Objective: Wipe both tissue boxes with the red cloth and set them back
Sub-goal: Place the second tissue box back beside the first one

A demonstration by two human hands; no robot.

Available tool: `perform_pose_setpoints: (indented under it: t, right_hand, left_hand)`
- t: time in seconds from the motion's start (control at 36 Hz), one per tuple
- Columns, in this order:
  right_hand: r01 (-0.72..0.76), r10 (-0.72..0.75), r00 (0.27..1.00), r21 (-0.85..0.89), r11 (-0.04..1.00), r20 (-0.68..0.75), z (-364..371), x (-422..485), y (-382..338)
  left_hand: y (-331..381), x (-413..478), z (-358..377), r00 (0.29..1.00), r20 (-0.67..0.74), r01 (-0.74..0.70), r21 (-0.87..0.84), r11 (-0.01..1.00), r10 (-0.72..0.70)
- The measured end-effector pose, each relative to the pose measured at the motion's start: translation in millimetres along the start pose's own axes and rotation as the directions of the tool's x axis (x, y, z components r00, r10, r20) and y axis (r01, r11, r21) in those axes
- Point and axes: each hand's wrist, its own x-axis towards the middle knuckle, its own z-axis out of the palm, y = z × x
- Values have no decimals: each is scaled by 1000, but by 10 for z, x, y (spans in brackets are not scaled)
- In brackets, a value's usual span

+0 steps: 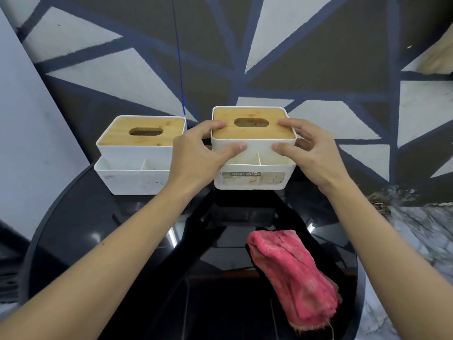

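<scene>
Two white tissue boxes with bamboo lids stand side by side at the far edge of a round black table (117,241). I grip the right tissue box (252,153) from both sides. My left hand (198,153) has its thumb on the front wall and a finger on the lid. My right hand (311,150) mirrors it on the other side. The box carries a label on its front tray. The left tissue box (137,155) stands untouched beside my left hand. The red cloth (291,276) lies crumpled on the table near me, to the right, with no hand on it.
A wall painted with dark and pale triangles rises right behind the boxes. A thin blue cord (180,60) hangs down behind the left box. Pale marbled floor (416,229) shows to the right of the table, and a grey panel (29,119) stands at the left.
</scene>
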Motion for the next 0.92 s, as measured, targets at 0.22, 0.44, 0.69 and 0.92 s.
perform_pose_setpoints:
  t: [0.22, 0.44, 0.69, 0.92]
  right_hand:
    - [-13, 13, 1000, -36, 999, -6, -42, 117, 234]
    - [-29, 28, 1000, -62, 998, -6, -73, 111, 384]
    - [-28, 28, 999, -19, 999, -18, -51, 82, 484]
    - [-36, 36, 999, 17, 999, -12, -26, 65, 523]
  left_hand:
    - [-105, 73, 184, 997, 33, 74, -29, 997, -74]
    - [-143, 43, 253, 994, 38, 101, 9, 995, -101]
    - [-107, 3, 273, 995, 32, 89, 54, 995, -90]
    - [-76, -11, 238, 995, 64, 72, 93, 993, -78]
